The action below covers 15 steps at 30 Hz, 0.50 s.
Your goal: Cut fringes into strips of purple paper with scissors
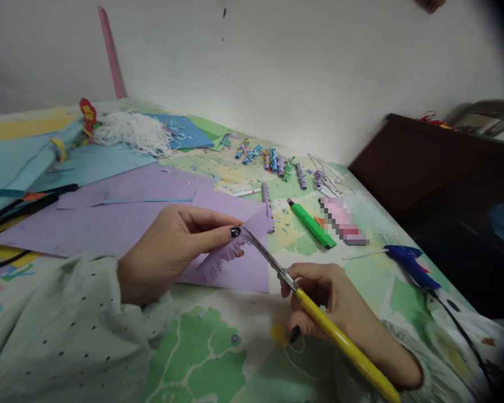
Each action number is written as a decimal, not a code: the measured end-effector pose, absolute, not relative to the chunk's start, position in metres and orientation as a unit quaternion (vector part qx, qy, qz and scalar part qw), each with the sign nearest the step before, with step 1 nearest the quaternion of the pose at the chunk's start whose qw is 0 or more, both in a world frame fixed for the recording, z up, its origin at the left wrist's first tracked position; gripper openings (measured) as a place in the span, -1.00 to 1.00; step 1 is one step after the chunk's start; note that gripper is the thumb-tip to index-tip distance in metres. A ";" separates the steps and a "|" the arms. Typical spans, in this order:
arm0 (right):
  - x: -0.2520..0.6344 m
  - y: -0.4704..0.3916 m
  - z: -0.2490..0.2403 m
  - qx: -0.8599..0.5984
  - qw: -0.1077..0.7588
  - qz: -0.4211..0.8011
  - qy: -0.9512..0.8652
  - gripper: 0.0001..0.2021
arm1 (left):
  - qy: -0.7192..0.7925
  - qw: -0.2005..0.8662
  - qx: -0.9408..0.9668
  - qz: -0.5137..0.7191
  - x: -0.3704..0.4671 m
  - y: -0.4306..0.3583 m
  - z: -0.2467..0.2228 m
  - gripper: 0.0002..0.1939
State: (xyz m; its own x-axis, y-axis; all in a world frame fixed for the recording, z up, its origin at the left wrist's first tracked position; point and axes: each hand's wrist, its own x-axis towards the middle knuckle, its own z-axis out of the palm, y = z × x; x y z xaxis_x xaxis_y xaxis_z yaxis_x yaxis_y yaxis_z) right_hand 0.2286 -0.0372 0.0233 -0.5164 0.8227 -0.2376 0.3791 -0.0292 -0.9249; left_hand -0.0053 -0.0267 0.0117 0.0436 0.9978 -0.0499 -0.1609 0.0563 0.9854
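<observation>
My left hand [185, 240] pinches a purple paper strip [222, 256] whose lower edge is cut into a fine fringe. My right hand [323, 305] grips scissors [334, 333] with yellow handles. The scissor blades reach up and left to the strip, and their tip is beside my left thumb. How far apart the blades are is hard to make out. Under the strip lie larger sheets of purple paper [151, 224]. A small yellow piece [279, 333] with a thin string lies below my right hand.
A green utility knife [313, 224] and a blue glue gun [411, 266] lie to the right. Small rolled paper tubes [273, 159] stand farther back. White yarn [130, 131] and a blue paper roll [33, 168] are at the left. A dark cabinet [437, 179] borders the table.
</observation>
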 end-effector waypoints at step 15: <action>0.230 -0.036 0.021 -0.456 0.195 0.553 -0.670 -0.49 | 0.471 0.555 0.459 0.510 -0.006 -0.027 0.011 -0.85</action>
